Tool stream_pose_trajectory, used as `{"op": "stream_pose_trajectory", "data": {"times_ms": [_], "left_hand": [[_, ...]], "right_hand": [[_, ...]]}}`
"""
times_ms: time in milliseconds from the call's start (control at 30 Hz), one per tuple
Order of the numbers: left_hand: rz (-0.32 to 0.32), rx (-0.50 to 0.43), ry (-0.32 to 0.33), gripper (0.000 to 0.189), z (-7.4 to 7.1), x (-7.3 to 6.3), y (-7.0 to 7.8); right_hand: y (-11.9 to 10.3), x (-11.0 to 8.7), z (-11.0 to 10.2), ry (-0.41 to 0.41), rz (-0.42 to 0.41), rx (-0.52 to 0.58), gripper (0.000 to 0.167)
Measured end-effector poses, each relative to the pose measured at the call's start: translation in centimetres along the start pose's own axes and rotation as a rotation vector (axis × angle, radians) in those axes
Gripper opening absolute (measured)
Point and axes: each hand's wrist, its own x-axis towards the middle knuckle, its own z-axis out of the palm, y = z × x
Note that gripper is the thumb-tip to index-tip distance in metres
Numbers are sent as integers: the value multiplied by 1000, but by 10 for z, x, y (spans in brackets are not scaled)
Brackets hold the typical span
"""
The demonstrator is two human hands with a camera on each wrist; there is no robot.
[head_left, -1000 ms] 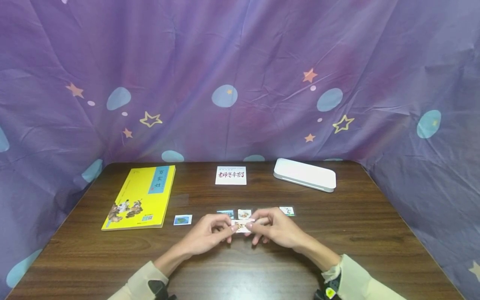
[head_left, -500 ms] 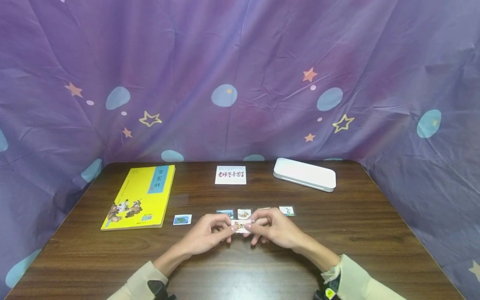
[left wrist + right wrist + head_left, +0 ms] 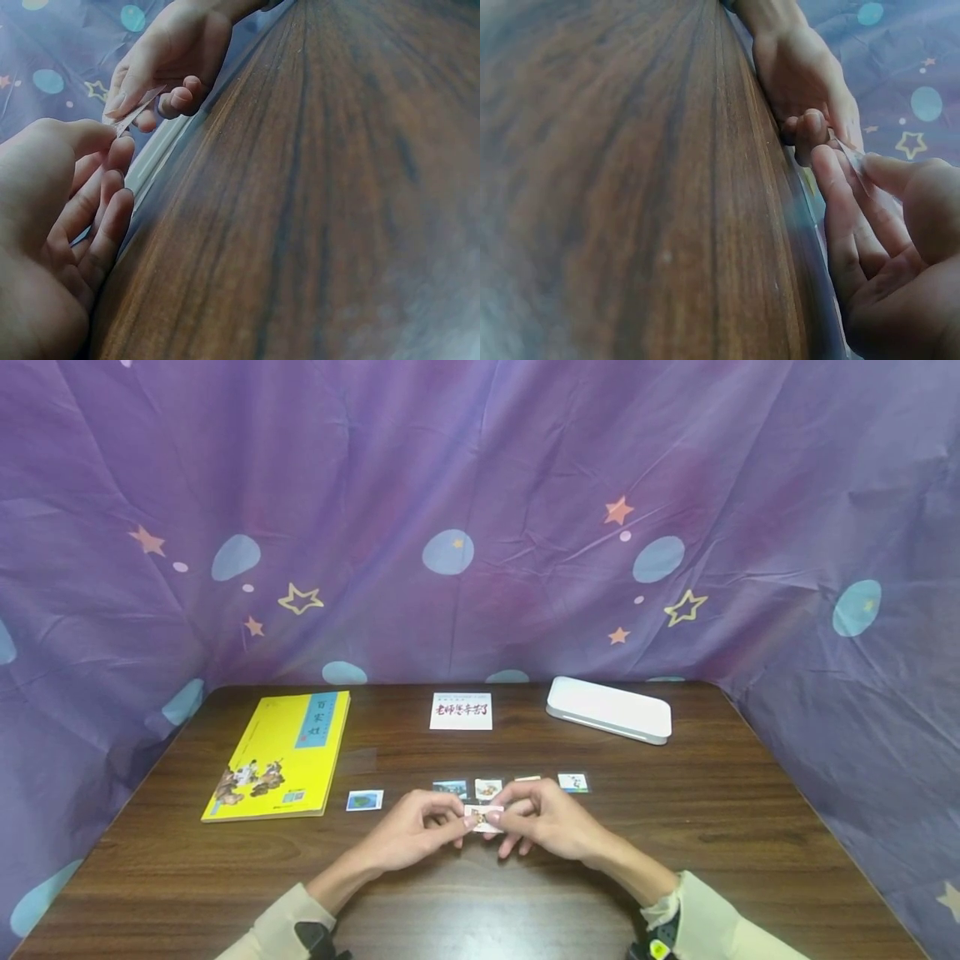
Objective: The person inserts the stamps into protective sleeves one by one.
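Note:
A small white-bordered stamp [image 3: 482, 818] with a brownish picture is held level between both hands, close over the table. My left hand [image 3: 415, 831] pinches its left end between thumb and fingers. At the other end, my right hand [image 3: 551, 820] pinches it the same way, thumb on top. The right wrist view shows the stamp [image 3: 854, 160] edge-on, with a clear film reaching back under the right thumb. Just beyond the hands lies a row of stamps [image 3: 450, 788] in clear sleeves, one partly hidden by the right hand. A blue-green stamp [image 3: 364, 800] lies alone to the left.
A yellow book [image 3: 281, 752] lies at the left, with a faint clear sleeve [image 3: 359, 761] beside it. Behind the row are a white card with red writing [image 3: 461, 720] and a long white case [image 3: 609, 710]. A purple curtain [image 3: 480, 610] hangs behind the wooden table [image 3: 712, 827].
The held stamp has come slightly down towards the front, and its right end is more covered by the right thumb. Both hands have otherwise hardly moved.

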Motion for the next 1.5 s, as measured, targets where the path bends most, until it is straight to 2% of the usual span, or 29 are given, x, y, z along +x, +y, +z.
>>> {"op": "stream_pose_trajectory", "data": {"times_ms": [267, 433, 567, 767, 1167, 1333, 1500], "left_hand": [[-9, -13, 24, 22, -1, -1, -1], [-41, -60, 70, 23, -2, 0, -2], [-50, -72, 84, 22, -2, -1, -1], [-55, -54, 80, 23, -2, -1, -2], [-66, -55, 90, 28, -2, 1, -3], [-36, -86, 108, 24, -1, 2, -4], [-35, -86, 107, 17, -2, 2, -4]], "right_hand": [[-1, 1, -6, 0, 14, -11, 27], [2, 0, -19, 29, -6, -66, 21], [5, 1, -24, 49, -7, -82, 18], [6, 2, -23, 46, -4, -65, 21], [8, 0, -24, 97, -25, -65, 18], [8, 0, -25, 109, -43, -64, 18], [7, 0, -24, 100, -40, -55, 20]]}}
